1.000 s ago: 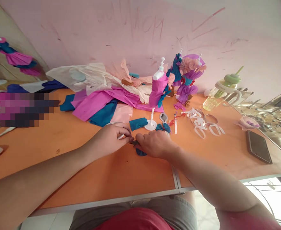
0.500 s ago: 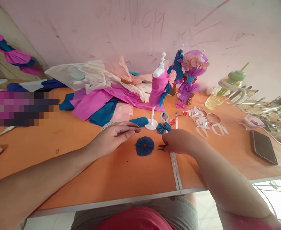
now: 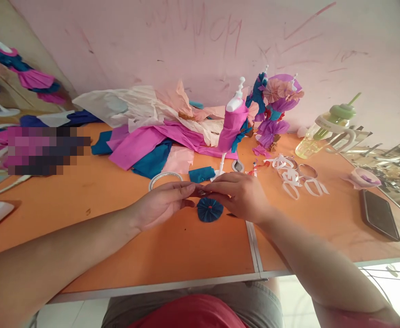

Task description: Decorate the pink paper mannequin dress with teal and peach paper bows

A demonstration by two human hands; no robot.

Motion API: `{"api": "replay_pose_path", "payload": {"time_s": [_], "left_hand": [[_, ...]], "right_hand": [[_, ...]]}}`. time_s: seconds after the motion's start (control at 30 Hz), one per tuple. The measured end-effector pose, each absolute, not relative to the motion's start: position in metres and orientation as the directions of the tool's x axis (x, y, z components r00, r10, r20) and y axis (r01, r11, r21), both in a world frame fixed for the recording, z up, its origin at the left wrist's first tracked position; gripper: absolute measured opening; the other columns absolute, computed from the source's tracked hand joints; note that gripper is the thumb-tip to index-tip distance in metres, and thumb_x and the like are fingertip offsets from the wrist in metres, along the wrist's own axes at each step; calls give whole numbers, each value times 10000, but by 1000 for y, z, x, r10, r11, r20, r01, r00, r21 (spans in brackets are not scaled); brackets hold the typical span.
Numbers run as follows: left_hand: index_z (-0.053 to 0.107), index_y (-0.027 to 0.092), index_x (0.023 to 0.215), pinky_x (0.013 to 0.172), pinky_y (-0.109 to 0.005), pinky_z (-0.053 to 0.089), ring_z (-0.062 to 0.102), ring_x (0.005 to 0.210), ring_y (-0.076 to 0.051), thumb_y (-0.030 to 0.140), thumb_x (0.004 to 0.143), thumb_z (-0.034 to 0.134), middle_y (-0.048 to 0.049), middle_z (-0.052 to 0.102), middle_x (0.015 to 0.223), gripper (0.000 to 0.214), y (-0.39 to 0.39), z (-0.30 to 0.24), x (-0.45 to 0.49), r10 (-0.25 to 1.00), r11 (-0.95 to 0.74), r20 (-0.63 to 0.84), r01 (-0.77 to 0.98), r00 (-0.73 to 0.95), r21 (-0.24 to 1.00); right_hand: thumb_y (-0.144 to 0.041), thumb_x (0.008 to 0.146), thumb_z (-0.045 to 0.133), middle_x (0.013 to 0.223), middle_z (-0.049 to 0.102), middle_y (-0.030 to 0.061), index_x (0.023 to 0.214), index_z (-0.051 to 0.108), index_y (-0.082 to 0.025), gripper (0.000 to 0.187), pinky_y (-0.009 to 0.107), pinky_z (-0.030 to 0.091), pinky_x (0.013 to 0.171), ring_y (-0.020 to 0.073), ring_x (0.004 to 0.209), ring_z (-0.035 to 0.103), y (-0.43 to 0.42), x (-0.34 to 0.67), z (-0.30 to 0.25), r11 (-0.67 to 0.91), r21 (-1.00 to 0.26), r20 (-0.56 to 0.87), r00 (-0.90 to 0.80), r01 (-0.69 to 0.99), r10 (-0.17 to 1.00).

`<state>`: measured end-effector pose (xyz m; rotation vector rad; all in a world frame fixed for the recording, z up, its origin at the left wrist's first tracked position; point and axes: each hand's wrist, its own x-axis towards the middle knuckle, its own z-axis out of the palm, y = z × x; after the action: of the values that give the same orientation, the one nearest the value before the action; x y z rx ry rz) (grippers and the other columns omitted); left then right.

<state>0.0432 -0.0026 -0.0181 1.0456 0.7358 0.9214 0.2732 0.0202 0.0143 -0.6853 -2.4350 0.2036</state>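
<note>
My left hand [image 3: 164, 202] and my right hand [image 3: 242, 196] meet at the fingertips, just above the blue crepe-paper rosette [image 3: 210, 210] with its red centre. Both are closed in a pinch, and a tiny pale bit shows between the fingers, too small to name. A dark pointed tip [image 3: 232, 215], like that of scissors, pokes out below my right hand; the rest is covered. Behind the fingers stands a small white mannequin [image 3: 235, 105] wrapped in magenta paper [image 3: 232, 130]. A folded blue paper piece [image 3: 201, 174] and a roll of tape [image 3: 165, 176] lie close by.
Crumpled paper sheets [image 3: 145, 136] are heaped along the wall. Dressed mannequins [image 3: 271, 107] stand at the back right. To the right are white strips [image 3: 289, 175], a bottle [image 3: 329, 125], a small bowl [image 3: 365, 177] and a phone [image 3: 379, 214]. The table edge [image 3: 152, 289] is near me.
My right hand has moved left and up from the dark pointed tips to my left fingertips. It now covers the blue bow. The view has shifted slightly left.
</note>
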Motion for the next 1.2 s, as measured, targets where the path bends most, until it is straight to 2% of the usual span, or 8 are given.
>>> {"api": "replay_pose_path", "payload": {"time_s": [0.17, 0.4, 0.57, 0.77, 0.87, 1.0, 1.1, 1.2], "left_hand": [[762, 221, 1037, 836, -304, 506, 603, 1096, -242, 459, 787, 742, -86, 708, 1100, 346, -3, -22, 40, 905, 205, -106, -205, 413, 957], [708, 263, 1119, 944, -370, 491, 586, 1159, -254, 515, 867, 625, -61, 676, 1210, 366, -5, -20, 42, 865, 70, -93, 64, 493, 995], [651, 270, 1225, 1023, -389, 457, 570, 1211, -252, 472, 902, 595, -63, 648, 1279, 385, -10, -18, 47, 822, 51, -109, 118, 558, 992], [742, 248, 1086, 936, -439, 493, 601, 1159, -297, 507, 836, 660, -98, 692, 1199, 370, -9, -20, 46, 809, 251, -163, -80, 565, 965], [732, 232, 1118, 945, -438, 484, 594, 1160, -289, 504, 862, 628, -108, 674, 1228, 389, -6, -21, 44, 798, 237, -151, -74, 584, 969], [699, 268, 1174, 905, -365, 482, 593, 1135, -241, 503, 901, 581, -66, 676, 1225, 379, 0, -31, 39, 829, 114, -134, 70, 543, 991], [686, 280, 1176, 871, -317, 485, 611, 1068, -205, 489, 914, 562, -32, 693, 1194, 357, 3, -37, 37, 870, 41, -105, 140, 482, 989], [660, 280, 1216, 836, -293, 501, 620, 1038, -193, 496, 930, 523, -20, 693, 1193, 384, 3, -35, 37, 868, 18, -124, 217, 482, 976]], "right_hand": [[-376, 924, 582, 1024, 726, 35, 1105, 716, -261, 253, 242, 496, 761, 144, 892, 666, 17, 272, 14, 846, -361, 500, -685, 392, 531], [-375, 948, 518, 983, 726, 16, 1011, 735, -273, 248, 246, 430, 707, 144, 879, 645, 14, 272, 26, 764, -347, 244, -735, 544, 633], [-339, 939, 523, 909, 691, 6, 974, 705, -240, 210, 267, 311, 581, 131, 760, 594, 12, 270, 24, 761, -121, 198, -736, 637, 648], [-120, 996, 283, 958, 654, 35, 1066, 636, -194, 367, 318, 251, 564, 130, 715, 512, 19, 277, 20, 903, 217, 119, -928, 371, 353], [-121, 992, 274, 964, 628, 62, 1068, 611, -152, 346, 328, 240, 553, 144, 713, 513, 21, 275, 18, 880, 262, 110, -918, 397, 381], [-158, 975, 361, 977, 615, 70, 1064, 596, -146, 252, 313, 265, 562, 155, 762, 555, 20, 271, 17, 860, 143, 114, -871, 491, 478], [-238, 981, 412, 1012, 622, 55, 1055, 596, -173, 208, 279, 307, 581, 147, 807, 580, 22, 271, 18, 841, -66, 141, -829, 538, 541], [-220, 965, 447, 1030, 630, 49, 1018, 601, -179, 168, 253, 363, 646, 139, 839, 589, 24, 271, 18, 819, -235, 149, -814, 523, 562]]}}
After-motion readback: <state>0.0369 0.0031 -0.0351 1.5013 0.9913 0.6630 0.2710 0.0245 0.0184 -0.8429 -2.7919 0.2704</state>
